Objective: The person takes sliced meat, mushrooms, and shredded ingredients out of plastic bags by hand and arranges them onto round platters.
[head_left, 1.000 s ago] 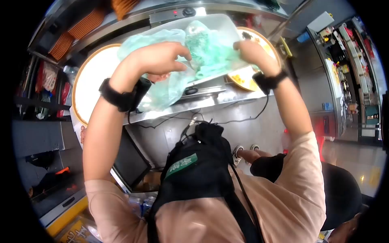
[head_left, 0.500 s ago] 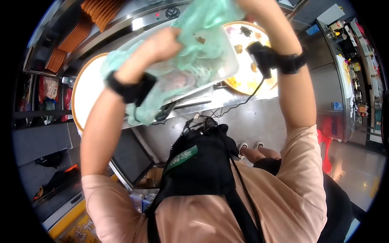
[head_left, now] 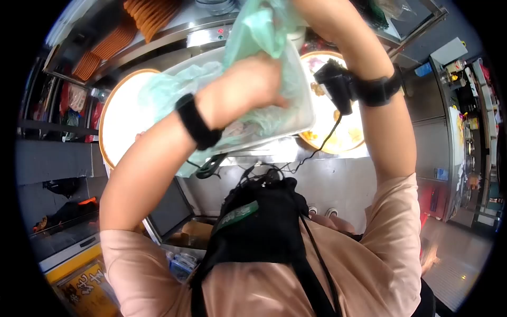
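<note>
Some crinkled green plastic (head_left: 254, 33) — thin, translucent — touches the left hand (head_left: 256, 81).

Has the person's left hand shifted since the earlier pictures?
Yes. The left hand has moved to the person's right, closer to the round food tray, judged against that tray.
</note>
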### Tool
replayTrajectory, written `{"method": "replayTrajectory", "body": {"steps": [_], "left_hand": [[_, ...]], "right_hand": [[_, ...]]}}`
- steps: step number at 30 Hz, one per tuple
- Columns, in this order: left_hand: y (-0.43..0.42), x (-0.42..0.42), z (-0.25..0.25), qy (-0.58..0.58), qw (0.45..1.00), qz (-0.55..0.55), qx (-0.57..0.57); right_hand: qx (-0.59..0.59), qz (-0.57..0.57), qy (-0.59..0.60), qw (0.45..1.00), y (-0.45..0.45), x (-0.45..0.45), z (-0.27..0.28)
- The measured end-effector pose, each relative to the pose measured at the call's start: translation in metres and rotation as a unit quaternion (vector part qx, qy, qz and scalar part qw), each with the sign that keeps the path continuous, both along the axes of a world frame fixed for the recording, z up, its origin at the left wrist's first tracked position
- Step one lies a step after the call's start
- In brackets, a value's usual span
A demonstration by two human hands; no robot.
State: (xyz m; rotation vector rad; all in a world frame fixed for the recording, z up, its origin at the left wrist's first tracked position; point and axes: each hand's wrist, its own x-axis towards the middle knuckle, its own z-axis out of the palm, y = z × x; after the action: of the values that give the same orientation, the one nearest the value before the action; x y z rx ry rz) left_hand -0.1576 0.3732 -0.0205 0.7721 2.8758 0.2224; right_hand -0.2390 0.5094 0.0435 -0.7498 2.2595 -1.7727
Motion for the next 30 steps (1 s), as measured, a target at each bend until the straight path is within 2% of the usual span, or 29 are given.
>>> {"method": "replayTrajectory", "body": {"steps": [1, 3, 5, 6, 7, 8, 11, 13, 14, 15, 16, 17, 18, 20, 22, 23, 24, 25, 26, 27, 29, 30], "left_hand": [[-0.006, -0.007, -0.007, -0.054, 0.998, 0.028, -0.031], [-0.018, -0.014, -0.03, -0.163, 0.977, 0.011, -0.139], [-0.025, -0.003, -0.032, -0.212, 0.958, -0.059, -0.186], [-0.03, 0.014, -0.014, -0.207, 0.968, -0.083, -0.111], [-0.029, 0.025, 0.009, -0.224, 0.962, -0.104, -0.117], [-0.029, 0.032, 0.02, -0.233, 0.956, -0.115, -0.133], [-0.023, 0.049, 0.039, -0.226, 0.957, -0.094, -0.153], [-0.025, 0.052, 0.037, -0.208, 0.964, -0.064, -0.154], [-0.03, 0.052, 0.027, -0.152, 0.974, -0.12, -0.118], [-0.035, 0.051, 0.019, -0.094, 0.977, -0.174, -0.082], [-0.037, 0.05, 0.017, -0.092, 0.978, -0.167, -0.081], [-0.038, 0.049, 0.014, -0.072, 0.98, -0.169, -0.077], [-0.041, 0.048, 0.015, -0.05, 0.981, -0.171, -0.074], [-0.051, 0.044, 0.024, -0.045, 0.983, -0.157, -0.087], [-0.063, 0.04, 0.021, -0.011, 0.983, -0.153, -0.097], [-0.065, 0.035, 0.02, -0.014, 0.984, -0.151, -0.094], [-0.062, 0.029, 0.027, -0.087, 0.978, -0.125, -0.142], [-0.058, 0.025, 0.035, -0.156, 0.964, -0.098, -0.19], [-0.052, 0.023, 0.042, -0.212, 0.961, -0.024, -0.173], [-0.049, 0.02, 0.043, -0.207, 0.963, -0.025, -0.173], [-0.049, 0.011, 0.035, -0.251, 0.956, 0.106, -0.107], [-0.046, 0.004, 0.029, -0.212, 0.953, -0.02, -0.217]], "right_hand": [[0.0, 0.003, 0.003, 1.0, -0.001, 0.0, 0.003], [-0.056, 0.035, -0.075, 0.995, 0.0, 0.003, 0.007], [-0.068, 0.013, -0.073, 0.995, 0.007, 0.007, 0.011], [-0.072, 0.028, -0.104, 0.992, 0.016, 0.004, 0.012], [-0.076, 0.043, -0.135, 0.987, 0.024, 0.0, 0.012], [-0.056, 0.021, -0.108, 0.992, 0.027, -0.003, 0.012], [-0.176, 0.08, -0.137, 0.971, 0.041, -0.01, 0.009], [-0.238, 0.186, -0.114, 0.946, 0.041, -0.005, 0.01], [-0.273, 0.169, -0.14, 0.937, 0.043, 0.002, 0.013], [-0.243, 0.132, -0.066, 0.959, 0.042, 0.02, 0.016], [-0.208, 0.087, 0.006, 0.974, 0.041, 0.038, 0.018], [-0.15, -0.008, 0.182, 0.972, 0.039, 0.047, 0.008], [-0.076, -0.146, 0.333, 0.928, 0.036, 0.056, -0.003], [-0.083, -0.137, 0.357, 0.92, 0.059, 0.083, 0.012], [-0.049, 0.033, 0.301, 0.952, 0.056, 0.092, 0.021], [0.02, 0.142, 0.284, 0.948, 0.047, 0.088, 0.012], [0.09, 0.248, 0.261, 0.929, 0.038, 0.084, 0.003], [0.174, 0.299, 0.293, 0.891, 0.015, 0.076, -0.014], [0.198, 0.263, 0.297, 0.896, 0.001, 0.068, -0.037], [0.223, 0.228, 0.303, 0.898, -0.009, 0.056, -0.061], [0.331, 0.212, 0.253, 0.884, -0.02, 0.023, -0.099], [0.335, 0.214, 0.253, 0.882, -0.021, 0.021, -0.104]]}}
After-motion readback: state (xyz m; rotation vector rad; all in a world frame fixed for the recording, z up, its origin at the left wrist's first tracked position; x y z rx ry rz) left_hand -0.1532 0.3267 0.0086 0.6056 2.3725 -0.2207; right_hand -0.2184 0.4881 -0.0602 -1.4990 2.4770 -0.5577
